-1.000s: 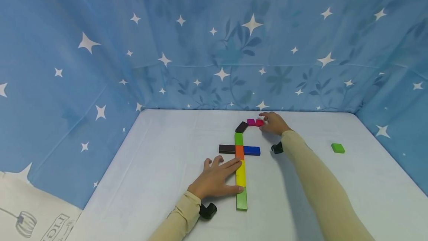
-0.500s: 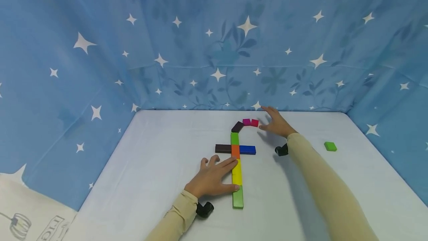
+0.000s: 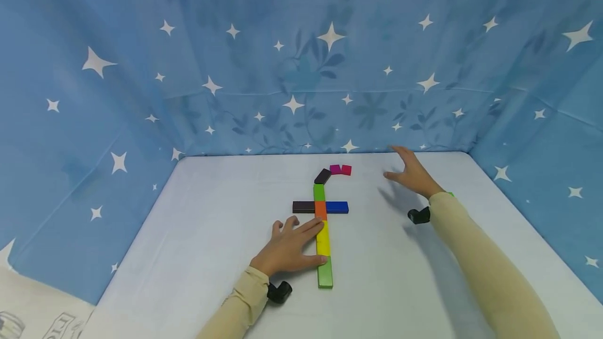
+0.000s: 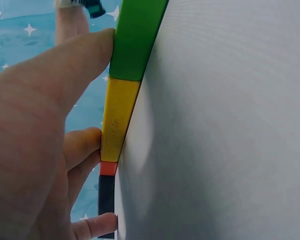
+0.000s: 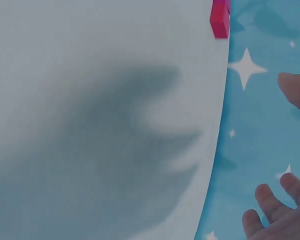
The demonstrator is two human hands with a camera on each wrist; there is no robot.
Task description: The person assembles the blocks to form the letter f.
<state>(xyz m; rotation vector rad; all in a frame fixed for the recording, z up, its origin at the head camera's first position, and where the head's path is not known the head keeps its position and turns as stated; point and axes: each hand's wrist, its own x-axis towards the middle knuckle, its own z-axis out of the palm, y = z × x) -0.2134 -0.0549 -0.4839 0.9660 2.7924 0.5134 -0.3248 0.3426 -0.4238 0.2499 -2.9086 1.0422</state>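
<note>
My left hand [image 3: 288,249] rests with fingers spread on the column of blocks, thumb and fingertips touching the top of the yellow block [image 3: 323,239] and the seam with the green block [image 3: 325,274] below it. Beyond these lie an orange block [image 3: 320,210], a dark brown block [image 3: 303,207] to its left, a blue block [image 3: 337,207] to its right and a green block [image 3: 319,192]. A tilted dark block [image 3: 322,176] leads to a magenta block [image 3: 335,169] and a red block [image 3: 346,170]. My right hand [image 3: 414,172] hovers over the table, right of the red block, fingers apart and holding nothing.
A loose green block [image 3: 450,193] peeks out behind the right sleeve [image 3: 485,260]. Blue star-patterned curtain [image 3: 301,67] borders the white table [image 3: 226,198] at the back and sides. Black wrist cameras hang under both wrists.
My right hand has let go of the red block and moved right, away from it. The left hand stays on the column. The head view has shifted slightly to the right.
</note>
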